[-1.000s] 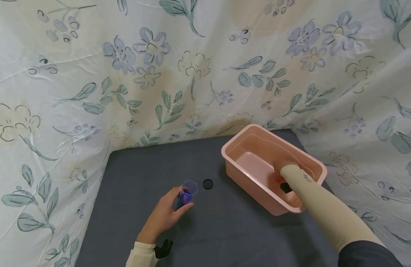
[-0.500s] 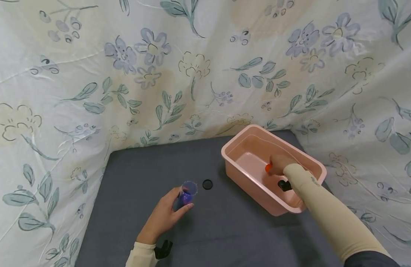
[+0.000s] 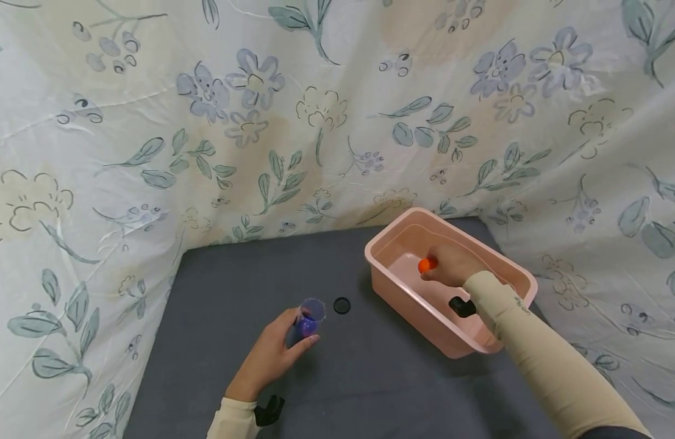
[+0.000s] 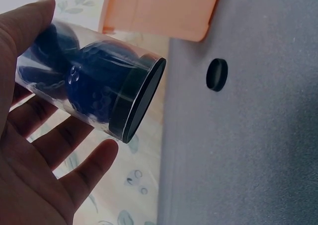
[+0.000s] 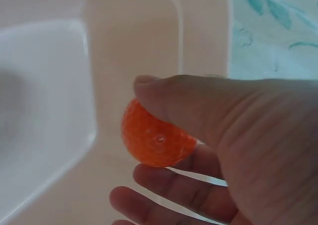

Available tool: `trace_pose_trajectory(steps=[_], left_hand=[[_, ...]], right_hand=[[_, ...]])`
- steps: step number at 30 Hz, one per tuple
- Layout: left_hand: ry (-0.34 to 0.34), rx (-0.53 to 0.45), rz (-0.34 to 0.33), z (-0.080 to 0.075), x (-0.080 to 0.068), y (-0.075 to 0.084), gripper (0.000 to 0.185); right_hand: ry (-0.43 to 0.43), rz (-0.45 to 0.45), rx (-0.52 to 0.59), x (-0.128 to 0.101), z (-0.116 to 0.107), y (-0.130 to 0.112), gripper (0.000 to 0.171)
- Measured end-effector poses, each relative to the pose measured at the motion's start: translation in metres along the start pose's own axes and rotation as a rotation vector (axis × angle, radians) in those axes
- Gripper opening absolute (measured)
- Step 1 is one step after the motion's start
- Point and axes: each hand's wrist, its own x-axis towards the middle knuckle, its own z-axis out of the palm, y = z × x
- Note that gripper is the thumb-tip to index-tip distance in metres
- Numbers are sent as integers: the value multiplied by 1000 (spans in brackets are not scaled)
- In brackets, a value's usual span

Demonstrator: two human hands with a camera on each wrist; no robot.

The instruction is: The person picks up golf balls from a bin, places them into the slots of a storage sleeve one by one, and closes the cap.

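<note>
My left hand (image 3: 271, 355) grips a clear plastic tube (image 3: 314, 306) above the dark tabletop, its open mouth upward in the head view. Dimpled blue golf balls (image 4: 94, 83) sit inside it, and a black cap (image 4: 136, 103) covers the lower end. Over the pink bin, my right hand (image 3: 457, 266) pinches an orange golf ball (image 5: 156, 135) between thumb and fingers. In the head view this ball shows at the fingertips, inside the bin's outline. A loose black cap (image 3: 341, 305) lies on the table just right of the tube.
The pink rectangular bin (image 3: 405, 303) stands at the right of the dark table (image 3: 238, 280), angled. Its walls rise around my right hand. Floral cloth (image 3: 326, 140) hangs behind and along both sides of the table.
My right hand has risen and moved left within the bin. The orange golf ball, hidden at first, now shows in its fingers. My left hand and the tube have stayed nearly still.
</note>
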Motion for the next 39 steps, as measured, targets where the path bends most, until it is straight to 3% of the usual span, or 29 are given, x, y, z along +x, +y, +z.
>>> trace_pose_trajectory(steps=[10, 16, 22, 25, 32, 39], left_hand=[[9, 14, 7, 0, 0, 1, 44], [17, 17, 0, 0, 4, 3, 42], [23, 7, 11, 4, 6, 3, 39], [25, 15, 13, 6, 7, 3, 42], [19, 2, 17, 8, 7, 5, 42], [7, -21, 6, 7, 5, 9, 46]], right_hand=[[102, -111, 119, -4, -9, -36, 24], [111, -111, 119, -5, -16, -56, 28], [172, -256, 166, -8, -11, -82, 15], [196, -306, 186, -10, -6, -95, 16], [129, -292, 307, -16, 10, -125, 39], [112, -294, 371, -21, 20, -145, 45]])
